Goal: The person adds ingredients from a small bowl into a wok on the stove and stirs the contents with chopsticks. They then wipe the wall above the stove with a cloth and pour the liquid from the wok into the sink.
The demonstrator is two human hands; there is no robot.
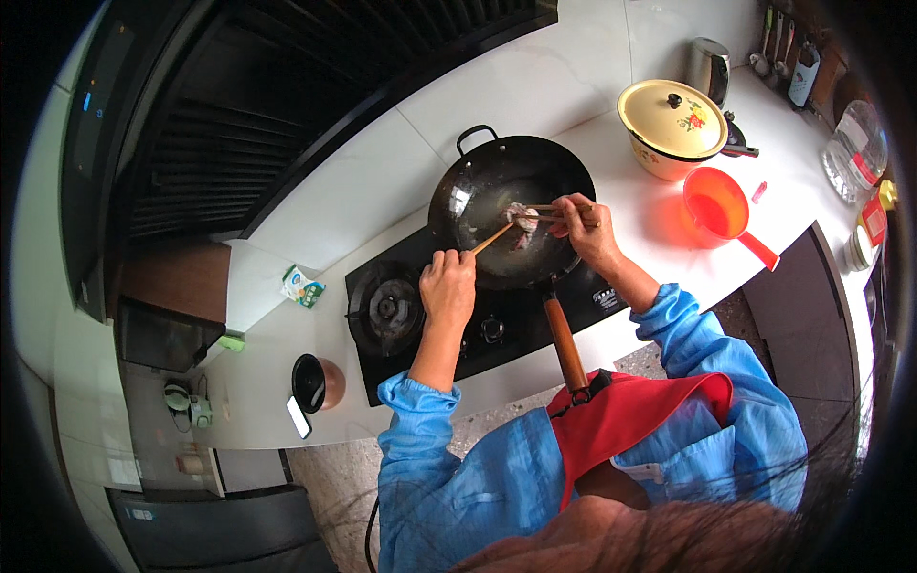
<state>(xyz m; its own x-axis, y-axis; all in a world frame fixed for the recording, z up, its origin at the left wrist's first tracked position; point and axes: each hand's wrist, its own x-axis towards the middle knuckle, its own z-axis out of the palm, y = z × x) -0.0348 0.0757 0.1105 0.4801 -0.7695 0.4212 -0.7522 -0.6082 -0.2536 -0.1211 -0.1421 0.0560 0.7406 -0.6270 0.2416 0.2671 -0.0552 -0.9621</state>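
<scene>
A black wok (523,168) with a wooden handle (564,344) sits on the right side of a black gas cooktop (476,358). My left hand (448,290) grips a wooden chopstick or thin stick (493,238), its tip touching a pale, pinkish lump that looks like meat (528,222). From the right, my right hand (589,233) holds a pair of chopsticks (542,212) against the same lump. The lump is low inside the wok, partly hidden by the chopsticks. I cannot tell whether it rests on the wok's surface or is lifted.
Beside the wok stand a yellow lidded enamel pot (666,132) and a red plastic ladle (716,208). A bare burner (387,308) lies left of it. Further left are a copper-coloured pot (329,383), a phone (299,417) and a green-white packet (302,286). A range hood (286,107) hangs above.
</scene>
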